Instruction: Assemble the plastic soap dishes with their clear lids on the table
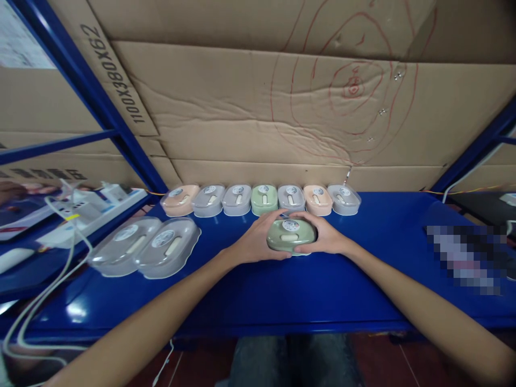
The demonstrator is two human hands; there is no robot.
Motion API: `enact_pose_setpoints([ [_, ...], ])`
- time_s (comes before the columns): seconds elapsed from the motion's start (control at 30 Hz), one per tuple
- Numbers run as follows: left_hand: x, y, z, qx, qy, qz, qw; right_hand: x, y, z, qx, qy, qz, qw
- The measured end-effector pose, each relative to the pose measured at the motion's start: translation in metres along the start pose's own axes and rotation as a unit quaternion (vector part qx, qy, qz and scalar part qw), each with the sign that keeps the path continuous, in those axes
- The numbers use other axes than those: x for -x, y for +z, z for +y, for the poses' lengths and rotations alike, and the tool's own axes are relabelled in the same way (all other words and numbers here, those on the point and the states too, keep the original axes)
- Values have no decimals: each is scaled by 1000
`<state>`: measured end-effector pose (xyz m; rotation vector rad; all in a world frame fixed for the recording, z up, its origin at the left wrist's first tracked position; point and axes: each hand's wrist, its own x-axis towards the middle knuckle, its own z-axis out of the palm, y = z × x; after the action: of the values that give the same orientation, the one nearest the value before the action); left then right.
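Evenly, a green lidded box (292, 235) is clasped from both sides by the left hand (258, 237) and the right hand (323, 235) at the blue table (306, 293), before a row of seven boxes (264, 200).

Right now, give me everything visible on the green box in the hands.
Green box: rounded corners, glossy, plastic-looking, clear cover on top. A round printed sticker and a pale oblong piece sit on its upper face. Left hand and right hand clasp opposite sides, in front of the row. Can't tell if it touches the tabletop.
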<state>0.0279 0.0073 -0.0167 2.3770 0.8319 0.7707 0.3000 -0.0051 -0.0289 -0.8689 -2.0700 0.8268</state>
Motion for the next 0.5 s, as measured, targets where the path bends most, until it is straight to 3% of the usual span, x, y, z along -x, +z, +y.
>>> enact_pose_setpoints([
  [0.33,2,-5,10,42,-35,6,999,-3,-4,0,-90,35,0,995],
  [0.5,2,-5,8,31,-47,6,998,-2,-36,-12,-87,57,-2,995],
])
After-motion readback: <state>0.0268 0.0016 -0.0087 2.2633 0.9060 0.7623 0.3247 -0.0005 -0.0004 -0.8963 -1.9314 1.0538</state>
